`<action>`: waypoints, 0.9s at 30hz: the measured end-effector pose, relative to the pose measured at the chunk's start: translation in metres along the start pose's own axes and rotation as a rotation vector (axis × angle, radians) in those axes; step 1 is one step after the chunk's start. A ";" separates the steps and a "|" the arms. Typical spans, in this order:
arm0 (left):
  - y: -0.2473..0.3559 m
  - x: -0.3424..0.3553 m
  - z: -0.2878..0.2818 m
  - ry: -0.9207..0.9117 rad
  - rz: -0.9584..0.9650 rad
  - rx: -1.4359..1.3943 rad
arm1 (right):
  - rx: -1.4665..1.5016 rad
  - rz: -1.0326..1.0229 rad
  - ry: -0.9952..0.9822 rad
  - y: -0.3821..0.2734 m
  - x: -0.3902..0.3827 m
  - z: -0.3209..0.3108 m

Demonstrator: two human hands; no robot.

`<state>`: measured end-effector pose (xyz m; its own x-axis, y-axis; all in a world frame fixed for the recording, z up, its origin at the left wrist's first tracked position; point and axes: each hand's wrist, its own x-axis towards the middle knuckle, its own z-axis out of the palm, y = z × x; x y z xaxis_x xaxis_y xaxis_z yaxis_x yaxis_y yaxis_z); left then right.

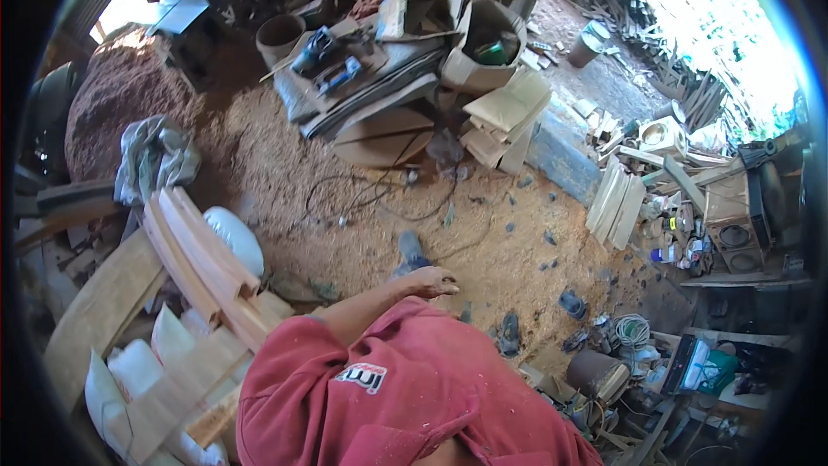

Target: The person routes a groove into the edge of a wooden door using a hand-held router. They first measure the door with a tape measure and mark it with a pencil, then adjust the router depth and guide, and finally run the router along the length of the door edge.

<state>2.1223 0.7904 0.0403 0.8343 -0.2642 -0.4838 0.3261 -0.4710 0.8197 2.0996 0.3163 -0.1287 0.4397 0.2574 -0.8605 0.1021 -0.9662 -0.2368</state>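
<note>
My left hand [431,283] reaches across the front of my red shirt [379,397], loosely curved with its fingers slightly apart and nothing visible in it. Just beyond it my foot, in a dark shoe [410,248], stands on a sawdust-covered floor [509,267]. Dark cables [362,200] lie looped on that floor ahead of the foot. To the left of my arm, long pale timber pieces [203,259] rest beside white sacks [129,371]. My right hand is not in view.
Ahead stands a pile of boards with blue power tools [315,52] and cardboard boxes [483,43]. A sawdust heap [121,103] is at back left. Scrap boards [617,203], a speaker box [729,224] and a coiled cable [632,330] crowd the right side.
</note>
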 end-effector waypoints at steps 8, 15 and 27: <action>0.244 -0.051 -0.271 0.079 0.697 -0.380 | 0.847 -0.079 0.412 -0.205 0.097 -0.251; 0.178 -0.007 -0.287 0.375 0.381 -0.121 | 0.019 -0.420 0.164 -0.285 0.240 -0.296; -0.022 -0.042 0.029 1.009 -1.444 -1.184 | -0.330 -1.055 0.101 -0.783 0.510 -0.434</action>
<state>2.0672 0.7877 0.0342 -0.4392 0.3302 -0.8355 0.5179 0.8530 0.0649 2.6312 1.1970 -0.1862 0.0610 0.9654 -0.2535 0.6943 -0.2235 -0.6841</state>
